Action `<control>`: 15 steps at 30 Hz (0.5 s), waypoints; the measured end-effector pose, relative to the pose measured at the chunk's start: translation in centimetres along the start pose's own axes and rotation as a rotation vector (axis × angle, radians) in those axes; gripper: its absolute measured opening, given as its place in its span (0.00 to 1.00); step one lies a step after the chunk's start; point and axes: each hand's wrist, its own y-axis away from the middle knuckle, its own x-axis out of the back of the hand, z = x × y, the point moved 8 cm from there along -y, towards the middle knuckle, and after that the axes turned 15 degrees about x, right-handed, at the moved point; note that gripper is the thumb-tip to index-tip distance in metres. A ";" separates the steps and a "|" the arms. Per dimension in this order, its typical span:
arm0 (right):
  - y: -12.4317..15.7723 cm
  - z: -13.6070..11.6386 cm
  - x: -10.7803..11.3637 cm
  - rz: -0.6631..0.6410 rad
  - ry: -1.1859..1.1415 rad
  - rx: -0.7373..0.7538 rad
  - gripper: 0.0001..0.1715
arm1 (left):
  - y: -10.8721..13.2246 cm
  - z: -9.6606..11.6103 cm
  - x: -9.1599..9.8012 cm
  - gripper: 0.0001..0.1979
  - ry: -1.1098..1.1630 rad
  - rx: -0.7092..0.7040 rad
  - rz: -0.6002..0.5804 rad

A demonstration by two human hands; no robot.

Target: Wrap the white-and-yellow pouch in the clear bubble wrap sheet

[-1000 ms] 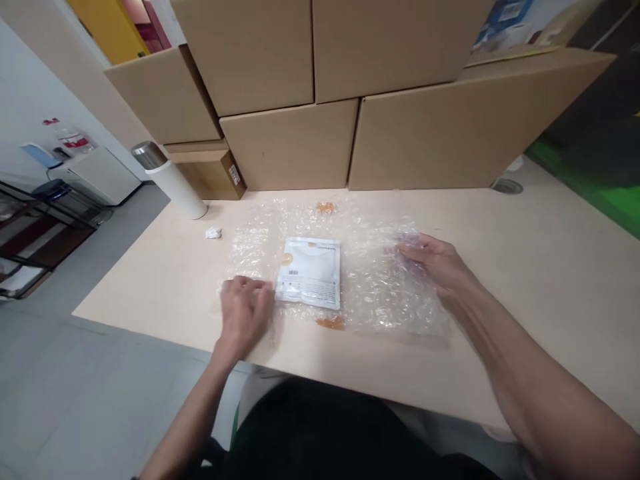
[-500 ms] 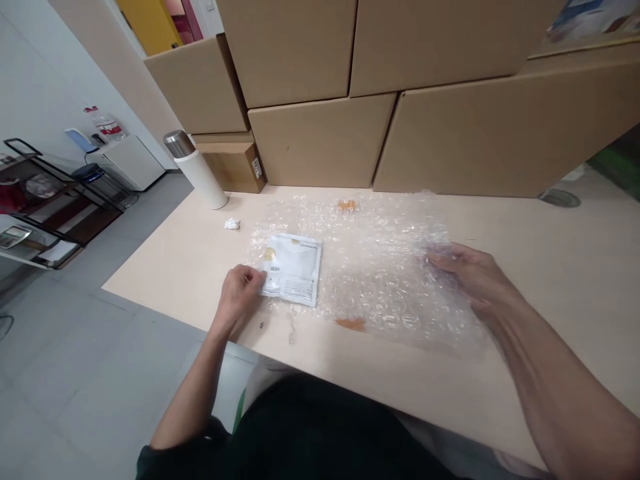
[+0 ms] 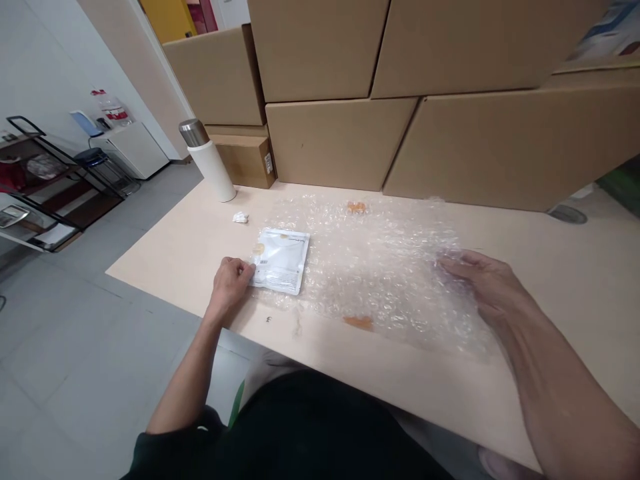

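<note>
A: Left hand (image 3: 231, 280), what is it doing?
B: Its fingers are curling shut and pinching the near left corner of the flat white plastic pouch (image 3: 280, 260). It's a corner grip, probably because the pouch is lying flat and an edge is all there is to get hold of.
A: Where is the pouch sitting?
B: It is lying face up on the left end of the clear bubble wrap sheet (image 3: 380, 267), on the near left part of the pale wooden table (image 3: 170, 260). It's glossy and rectangular, showing a small yellow round mark. There's a barcode and fine print on the side nearest the hand, too small to read.
A: Right hand (image 3: 487, 287)?
B: It is resting on the right end of the wrap. The fingers are lying stretched and loosely open on top, clamping nothing I can see. It looks like it is pinning the sheet flat so it isn't sliding.
A: The wrap itself?
B: It is spreading wide across the table, crinkly. There's a far orange tape scrap (image 3: 357, 207) at its far edge and a near orange tape scrap (image 3: 358, 322) at its near edge.
A: Anything else?
B: A white cylindrical bottle with a steel cap (image 3: 210, 163) is standing upright at far left. A crumpled white scrap (image 3: 241, 217) is lying near it. Brown cardboard boxes (image 3: 340, 143) are sitting stacked along the far side.
</note>
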 end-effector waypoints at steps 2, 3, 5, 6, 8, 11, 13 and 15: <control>-0.2 -0.2 0.4 0.000 0.031 0.033 0.11 | 0.0 0.0 0.1 0.14 -0.026 -0.022 0.003; -0.2 -0.6 0.7 0.014 0.083 0.071 0.13 | 0.1 -0.1 0.2 0.15 -0.041 -0.023 0.002; 0.1 -2.6 1.2 0.075 0.272 0.216 0.19 | 0.1 -0.1 0.1 0.15 -0.074 -0.018 -0.014; 0.6 -4.2 1.1 0.103 0.383 0.320 0.22 | 0.1 -0.2 0.1 0.14 -0.083 -0.012 -0.027; 2.2 -7.3 -0.7 0.086 0.542 0.548 0.26 | 0.0 -0.3 0.1 0.14 -0.072 0.007 -0.047; 5.6 -9.9 -7.6 -0.206 0.491 0.791 0.21 | -0.4 -0.7 0.3 0.25 -0.019 0.035 -0.052; 8.0 -9.5 -13.8 -0.500 0.382 0.831 0.18 | -0.7 -0.9 0.4 0.31 0.027 0.044 -0.049; 10.0 -8.0 -19.7 -0.745 0.311 0.801 0.17 | -0.9 -1.0 0.4 0.27 0.103 0.044 -0.057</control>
